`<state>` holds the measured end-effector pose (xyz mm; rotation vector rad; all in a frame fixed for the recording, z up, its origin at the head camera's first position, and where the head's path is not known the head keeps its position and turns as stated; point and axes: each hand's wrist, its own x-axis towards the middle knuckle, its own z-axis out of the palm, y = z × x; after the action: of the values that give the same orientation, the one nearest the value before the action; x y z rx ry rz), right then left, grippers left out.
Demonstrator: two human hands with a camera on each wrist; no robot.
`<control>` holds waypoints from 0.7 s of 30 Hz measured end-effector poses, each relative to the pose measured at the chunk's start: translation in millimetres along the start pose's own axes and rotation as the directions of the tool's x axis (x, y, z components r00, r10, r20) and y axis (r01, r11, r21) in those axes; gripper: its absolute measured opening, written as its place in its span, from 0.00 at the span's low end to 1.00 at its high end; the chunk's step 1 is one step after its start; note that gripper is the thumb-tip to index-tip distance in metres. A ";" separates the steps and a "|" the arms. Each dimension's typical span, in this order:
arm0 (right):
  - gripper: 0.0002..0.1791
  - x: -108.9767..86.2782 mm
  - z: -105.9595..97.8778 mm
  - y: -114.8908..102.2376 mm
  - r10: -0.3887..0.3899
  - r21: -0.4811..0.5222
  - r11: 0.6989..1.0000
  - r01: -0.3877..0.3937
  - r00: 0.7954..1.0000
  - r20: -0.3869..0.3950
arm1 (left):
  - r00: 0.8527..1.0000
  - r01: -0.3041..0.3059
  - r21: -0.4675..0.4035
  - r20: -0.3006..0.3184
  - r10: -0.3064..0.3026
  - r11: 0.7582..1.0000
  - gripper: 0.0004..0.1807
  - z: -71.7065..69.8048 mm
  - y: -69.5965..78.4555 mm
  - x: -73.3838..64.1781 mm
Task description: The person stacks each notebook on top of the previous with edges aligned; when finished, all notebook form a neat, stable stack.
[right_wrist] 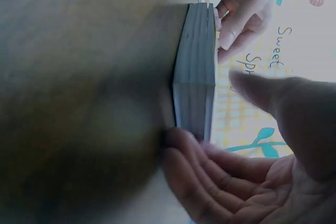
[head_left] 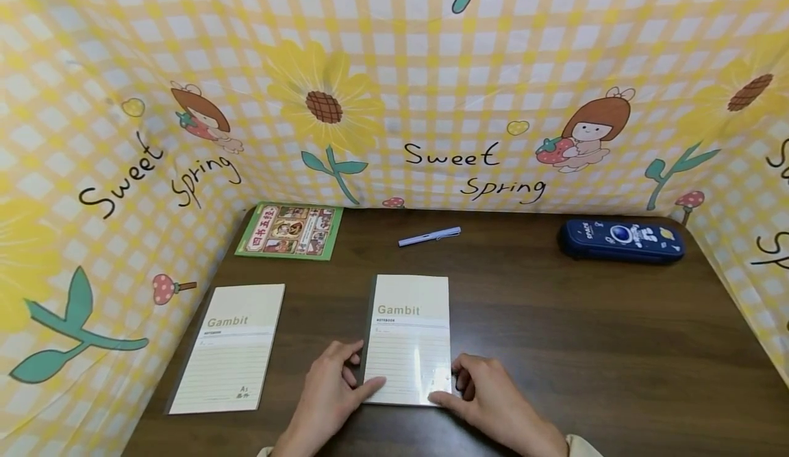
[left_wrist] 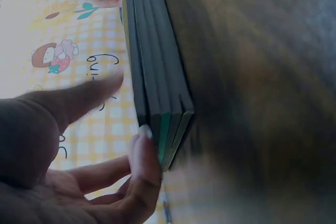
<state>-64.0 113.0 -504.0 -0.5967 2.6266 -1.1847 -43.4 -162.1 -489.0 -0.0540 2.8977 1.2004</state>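
A stack of several notebooks (head_left: 407,354) lies in the middle of the table, the top one with a cream "Gambit" cover. Its dark layered spines (left_wrist: 157,51) face my left hand (head_left: 329,388), and the pale page edges (right_wrist: 194,72) face my right hand (head_left: 493,395). My left hand holds the near left side, thumb over the cover and fingertips at the spines. The right hand grips the near right side, fingers curled along the page edges and thumb over the cover's corner. Another cream Gambit notebook (head_left: 231,347) lies to the left.
At the back left is a green-bordered picture book (head_left: 290,231). A light blue pen (head_left: 429,236) lies at the back middle, and a dark blue pencil case (head_left: 621,240) at the back right. Yellow checked cloth (head_left: 444,101) walls the brown table (head_left: 555,320) on three sides.
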 end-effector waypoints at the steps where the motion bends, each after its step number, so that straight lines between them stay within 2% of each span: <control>1: 0.27 0.4 -0.7 -1.7 0.007 -0.017 1.000 -0.007 1.000 0.014 | 1.000 0.000 0.014 0.022 -0.001 1.000 0.39 -0.9 0.4 -0.2; 6: 0.58 2.8 -1.5 -8.1 0.024 -0.126 0.992 -0.018 0.998 0.051 | 0.991 -0.008 0.058 0.131 0.000 0.998 0.58 -3.5 -0.6 -2.7; 8: 0.63 3.2 -1.2 -9.4 0.029 -0.180 0.983 -0.020 0.998 0.048 | 0.989 -0.022 0.067 0.146 0.012 0.998 0.61 -3.2 -1.4 -3.7; 13: 0.59 2.1 4.6 -11.4 0.010 -0.286 0.958 -0.011 1.000 -0.005 | 0.992 -0.048 0.094 0.123 0.036 0.994 0.59 0.1 -2.4 -5.7; 17: 0.54 1.2 8.2 -11.6 -0.010 -0.312 0.950 -0.006 0.999 -0.050 | 0.994 -0.059 0.128 0.097 0.047 0.990 0.55 1.7 -1.2 -5.8; 21: 0.50 0.9 10.2 -9.7 -0.025 -0.307 0.952 0.003 0.997 -0.067 | 0.993 -0.063 0.147 0.104 0.048 0.987 0.54 2.3 -1.3 -5.0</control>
<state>-58.6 99.9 -503.5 -0.6370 2.8966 -0.8174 -38.4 -161.3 -491.4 0.0858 2.9081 0.9579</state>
